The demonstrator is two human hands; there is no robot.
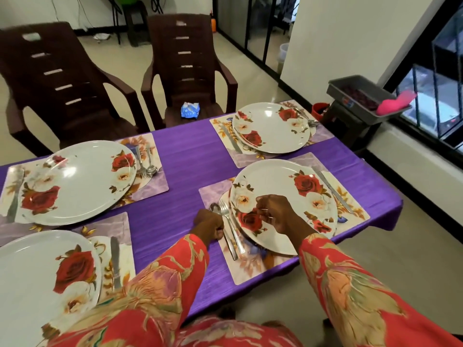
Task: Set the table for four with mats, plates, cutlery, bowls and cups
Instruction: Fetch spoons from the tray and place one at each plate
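Cutlery is the thing in hand now: a spoon [216,209] and a fork [231,225] lie side by side on the mat [253,271], just left of the near-right plate [283,181]. The left hand [209,225] is beside the spoon; its fingers are curled in and seem to close on the spoon's handle, but I cannot tell for sure whether they truly pinch it. The right hand [278,212] hovers over the plate with its fingers loosely bent and a little apart, holding nothing that I can see. A knife [332,190] lies on the right side of this plate.

I judge that the spoon and fork are light, stiff and smooth metal, so they can slide easily on the glossy mat. The best hold is on the middle of the handle, with a pinch from the sides. The plate looks hard and shiny; it may chip if it is knocked, and its rim hangs over the fork.

Open room is small here. The mat reaches the table [190,151] edge near the plate, and the plate itself comes close to this edge, so a push toward the person could send it off. Left of the plate, the purple cloth between the mats gives free space for the hands. Three other plates stand farther left and behind; no bowls or cups are visible yet.
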